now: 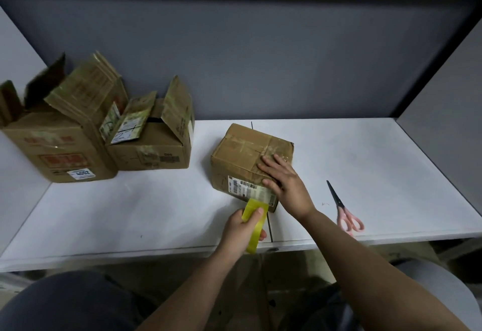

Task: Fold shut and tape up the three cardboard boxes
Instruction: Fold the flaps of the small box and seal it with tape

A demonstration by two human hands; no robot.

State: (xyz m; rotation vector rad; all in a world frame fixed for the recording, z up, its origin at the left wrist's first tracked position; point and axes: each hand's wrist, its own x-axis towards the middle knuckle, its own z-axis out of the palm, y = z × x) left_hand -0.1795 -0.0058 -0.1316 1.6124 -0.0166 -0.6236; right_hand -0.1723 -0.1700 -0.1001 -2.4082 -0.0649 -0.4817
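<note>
Near the white table's (365,163) front edge, the small closed brown cardboard box (247,156) looks light and stiff. The right hand (284,182) presses flat, fingers spread, on its top corner. The left hand (241,229) grips the yellow-green tape roll (254,226), best held by its rim.

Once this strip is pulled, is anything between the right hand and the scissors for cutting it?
Nothing visible. The scissors lie closed on bare table, to the right of the right hand, which presses on the closed box. The left hand grips the tape roll.
</note>
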